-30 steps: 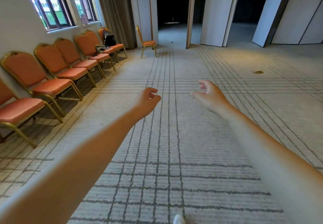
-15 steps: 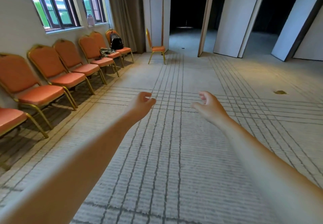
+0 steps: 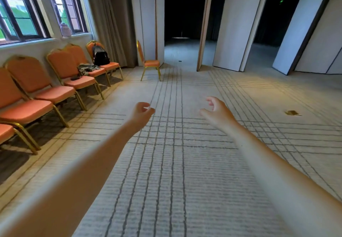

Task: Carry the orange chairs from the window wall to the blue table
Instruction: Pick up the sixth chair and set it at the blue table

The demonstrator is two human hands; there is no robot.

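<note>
Several orange chairs with gold frames line the window wall on the left; the closest full one (image 3: 27,96) has a bare seat. One more orange chair (image 3: 149,63) stands apart, side-on, by the partition at the far end. My left hand (image 3: 141,113) and my right hand (image 3: 215,111) are stretched out ahead over the carpet, fingers loosely curled and apart, holding nothing. Both hands are well clear of every chair. No blue table is in view.
A black backpack (image 3: 100,55) sits on the farthest chair of the row, and clothes with a small dark object (image 3: 86,69) lie on the two before it. Folding partition panels (image 3: 231,24) open onto a dark room. A brass floor plate (image 3: 292,112) lies right.
The view has moved forward along the row and tilted up; the nearest chairs have slid out at the left. Both hands stay outstretched and empty.
</note>
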